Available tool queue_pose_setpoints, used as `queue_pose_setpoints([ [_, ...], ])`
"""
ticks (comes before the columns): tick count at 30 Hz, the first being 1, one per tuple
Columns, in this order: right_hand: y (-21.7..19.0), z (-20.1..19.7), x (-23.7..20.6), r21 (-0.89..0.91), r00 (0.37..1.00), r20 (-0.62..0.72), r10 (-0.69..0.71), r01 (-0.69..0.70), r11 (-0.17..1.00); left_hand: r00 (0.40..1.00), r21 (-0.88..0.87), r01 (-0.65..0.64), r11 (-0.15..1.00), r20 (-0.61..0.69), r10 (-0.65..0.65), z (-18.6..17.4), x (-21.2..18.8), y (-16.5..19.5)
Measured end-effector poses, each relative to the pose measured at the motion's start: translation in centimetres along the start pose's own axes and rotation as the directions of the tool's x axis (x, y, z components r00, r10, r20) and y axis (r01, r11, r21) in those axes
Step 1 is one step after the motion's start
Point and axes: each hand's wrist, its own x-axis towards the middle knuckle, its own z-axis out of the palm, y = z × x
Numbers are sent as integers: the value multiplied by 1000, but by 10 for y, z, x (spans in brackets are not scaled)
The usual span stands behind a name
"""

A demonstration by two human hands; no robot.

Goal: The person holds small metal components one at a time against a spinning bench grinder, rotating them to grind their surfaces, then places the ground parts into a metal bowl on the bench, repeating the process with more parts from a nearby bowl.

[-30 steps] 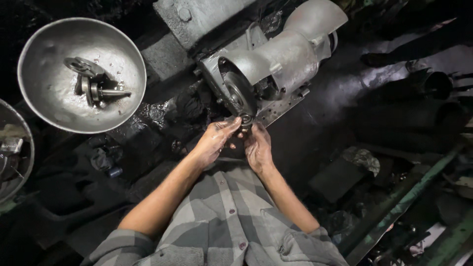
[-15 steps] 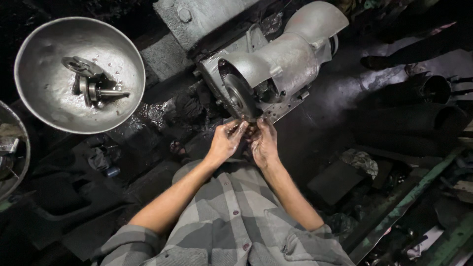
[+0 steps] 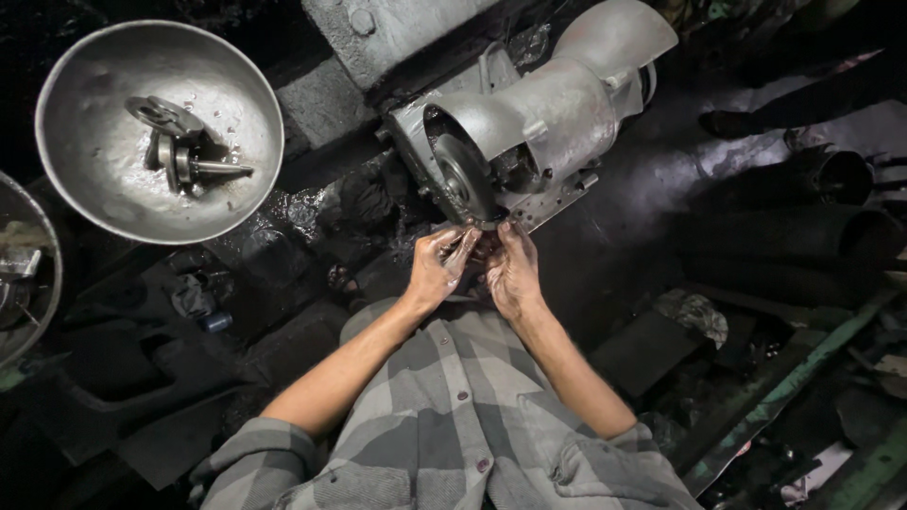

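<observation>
Two hands meet just below the grey metal housing [image 3: 557, 113], and between them we work at something too small and too dark to make out. Our left hand [image 3: 436, 269] has its fingers curled inward, the tips pinched narrow toward the right hand, so its grip looks closed on a little part, though we cannot tell what it is. Our right hand [image 3: 513, 269] sits beside it, touching it at the fingers, its own fingers bent up toward the round dark disc [image 3: 463, 179] that faces us at the open end of the housing. Whether the right grip holds anything we cannot tell; the fingertips are lost in shadow just under the disc's lower edge.

We see the housing lying tilted on the oily black floor [image 3: 614, 246], its wide curved cover pointing up and to the right. Well apart to our left stands a big dented metal bowl [image 3: 113, 203], and in it lie a few greasy steel parts [image 3: 175, 151], among them a short shaft with a ring around it. Part of a second bowl [image 3: 38, 283] shows at the left edge. Our grey checked shirt [image 3: 444, 425] fills the bottom of the view, sleeves rolled above the elbows.
</observation>
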Motion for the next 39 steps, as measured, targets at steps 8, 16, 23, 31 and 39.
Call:
queue_pose_setpoints([
  [8, 0, 1, -1, 2, 1000, 0, 11, -11, 1000, 1000, -34, -28, 999, -13, 28, -2, 0, 6],
  [16, 3, 0, -2, -22, 1000, -23, -4, 3, 1000, 1000, -15, -13, 1000, -5, 13, -2, -1, 6],
  [23, 4, 1, -3, -25, 999, -17, -28, 27, 999, 999, -48, -33, 998, -4, 33, -3, -1, 2],
  [31, 8, 2, -3, 4, 999, -32, -43, 43, 999, 1000, -88, 19, 996, 5, -19, -4, -2, 3],
  [39, 9, 2, -4, 12, 998, -22, -59, 59, 998, 998, -122, 63, 990, 7, -63, -4, -2, 3],
])
